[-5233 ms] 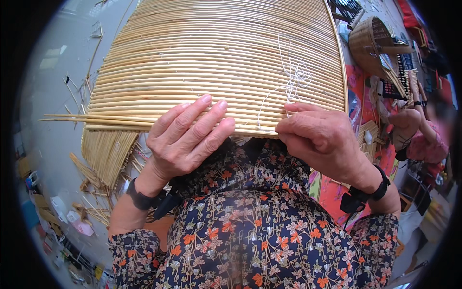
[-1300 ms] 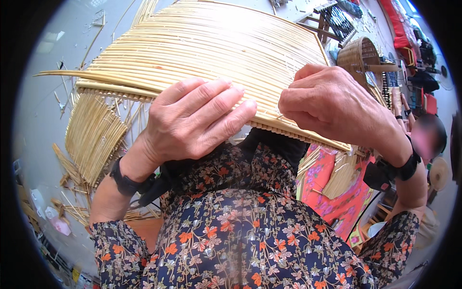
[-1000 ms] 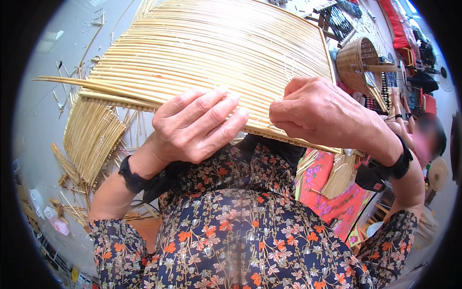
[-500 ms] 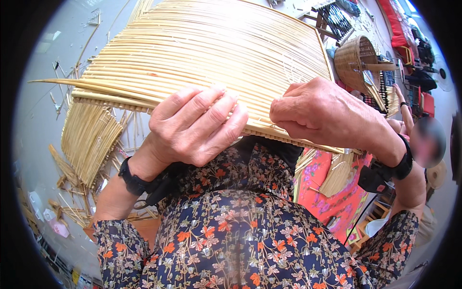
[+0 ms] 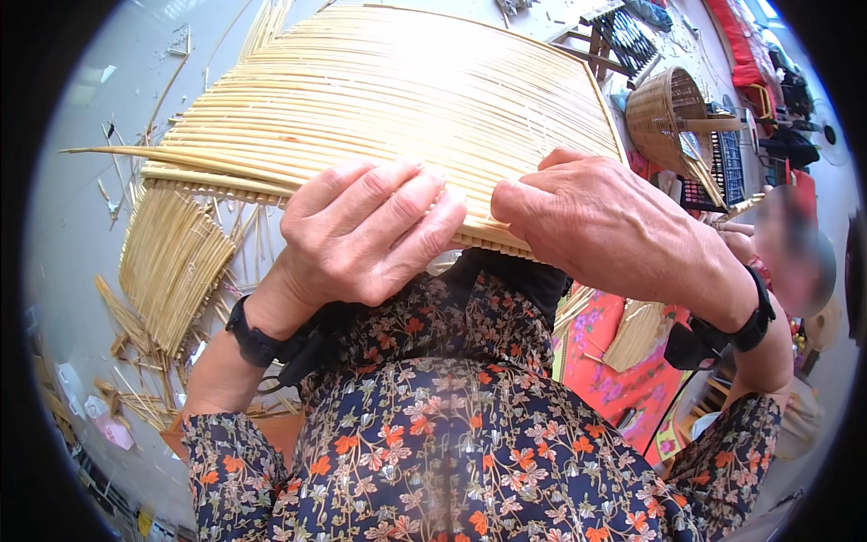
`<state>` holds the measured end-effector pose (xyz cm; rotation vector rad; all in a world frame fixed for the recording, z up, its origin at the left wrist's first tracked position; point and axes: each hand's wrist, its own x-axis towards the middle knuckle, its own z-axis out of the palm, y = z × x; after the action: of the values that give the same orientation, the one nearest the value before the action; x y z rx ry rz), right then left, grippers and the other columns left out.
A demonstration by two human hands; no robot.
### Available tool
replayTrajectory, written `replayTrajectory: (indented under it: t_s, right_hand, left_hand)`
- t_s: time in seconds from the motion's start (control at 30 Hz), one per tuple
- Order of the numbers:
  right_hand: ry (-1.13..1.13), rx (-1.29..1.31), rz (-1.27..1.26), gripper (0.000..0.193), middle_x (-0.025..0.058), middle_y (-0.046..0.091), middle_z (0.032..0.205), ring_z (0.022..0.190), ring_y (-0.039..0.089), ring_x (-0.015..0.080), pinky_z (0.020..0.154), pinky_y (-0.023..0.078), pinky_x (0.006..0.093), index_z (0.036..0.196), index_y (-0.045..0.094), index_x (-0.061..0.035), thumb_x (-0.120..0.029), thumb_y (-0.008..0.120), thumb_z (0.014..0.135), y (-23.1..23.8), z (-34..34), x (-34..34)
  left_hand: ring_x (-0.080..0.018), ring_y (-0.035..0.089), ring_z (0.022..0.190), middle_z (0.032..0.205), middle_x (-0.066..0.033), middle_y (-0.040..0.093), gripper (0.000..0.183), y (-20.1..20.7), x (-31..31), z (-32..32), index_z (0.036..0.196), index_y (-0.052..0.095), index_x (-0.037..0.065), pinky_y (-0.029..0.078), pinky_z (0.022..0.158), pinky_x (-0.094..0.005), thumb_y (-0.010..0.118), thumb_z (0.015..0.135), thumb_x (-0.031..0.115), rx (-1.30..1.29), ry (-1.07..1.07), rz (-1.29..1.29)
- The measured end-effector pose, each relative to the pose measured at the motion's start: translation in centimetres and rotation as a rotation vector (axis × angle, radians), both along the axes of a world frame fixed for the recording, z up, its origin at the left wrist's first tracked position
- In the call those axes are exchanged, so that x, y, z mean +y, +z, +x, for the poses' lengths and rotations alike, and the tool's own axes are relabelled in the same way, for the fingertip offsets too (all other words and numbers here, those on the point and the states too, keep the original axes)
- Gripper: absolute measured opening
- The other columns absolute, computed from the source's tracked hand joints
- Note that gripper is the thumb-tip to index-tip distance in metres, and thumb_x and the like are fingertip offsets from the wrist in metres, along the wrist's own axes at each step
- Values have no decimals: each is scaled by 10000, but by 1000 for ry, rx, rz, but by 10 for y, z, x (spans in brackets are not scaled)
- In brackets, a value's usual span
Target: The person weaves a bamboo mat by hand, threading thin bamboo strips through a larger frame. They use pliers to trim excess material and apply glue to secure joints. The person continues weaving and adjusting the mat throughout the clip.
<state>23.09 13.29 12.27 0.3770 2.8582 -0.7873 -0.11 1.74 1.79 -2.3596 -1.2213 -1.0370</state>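
A broad mat of pale, straw-like stalks (image 5: 361, 99), laid side by side, is held in front of my chest. My left hand (image 5: 370, 235) is closed over its near edge, with the fingers on top and the thumb hidden. To the right along that edge, my right hand (image 5: 605, 221) is closed with thumb and forefinger pinched together. What lies inside the right hand's pinch is too hidden to make out. A bundle of stalk ends (image 5: 113, 151) juts out past the mat's left corner.
A smaller stalk panel (image 5: 176, 266) lies on the littered floor at left, among loose stalks and scraps. At right stand a woven basket (image 5: 659, 113) and a dark plastic crate (image 5: 727, 154). Below them is a red flowered cloth (image 5: 601, 379). Another person's arm (image 5: 739, 244) shows at far right.
My right hand has moved slightly left along the near edge, closer to my left hand. The mat has shifted a little. At far right, the other person has moved.
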Motion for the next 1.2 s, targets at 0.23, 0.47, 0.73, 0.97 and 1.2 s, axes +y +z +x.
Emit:
replayTrajectory:
  t_s: [0.23, 0.47, 0.73, 0.97, 1.2]
  right_hand:
    - [-62, -4, -28, 240, 161, 688, 850, 865, 709, 410, 809, 538, 503, 1009, 553, -40, -133, 757, 919, -14, 5, -3]
    - [-84, 34, 57, 472, 133, 684, 908, 905, 704, 365, 876, 518, 479, 1275, 542, -51, -171, 814, 908, -25, 4, -16]
    - [-194, 326, 246, 728, 91, 686, 890, 836, 691, 289, 907, 537, 453, 1561, 535, -42, -223, 823, 917, -27, 15, -22]
    - [-725, 713, 86, 234, 92, 712, 903, 799, 665, 279, 807, 555, 396, 1076, 794, -26, -42, 866, 854, -51, 52, -91]
    - [-1188, 846, -540, 215, 104, 800, 1091, 996, 730, 161, 865, 579, 294, 1195, 778, 30, -36, 773, 991, -64, 54, -102]
  left_hand:
    - [-179, 776, 970, 1008, -22, 783, 136, -4, 3, 3, 1031, 808, 152, 569, 798, -305, 764, 925, 224, 15, 5, -6]
    - [-187, 775, 962, 996, -26, 782, 173, 2, 8, 6, 1011, 807, 114, 567, 779, -314, 809, 916, 259, 2, 10, -15]
    - [-203, 777, 934, 999, -34, 785, 228, 3, 17, 8, 1029, 803, 104, 577, 773, -319, 830, 924, 304, 18, 21, -10]
    - [-208, 776, 951, 1029, -40, 788, 320, 9, 29, 21, 1085, 796, 98, 582, 800, -335, 894, 862, 306, 2, 29, -14]
    - [-212, 778, 954, 1029, -46, 787, 338, 20, 44, 35, 1112, 798, 89, 577, 782, -342, 904, 838, 258, -21, 84, -55]
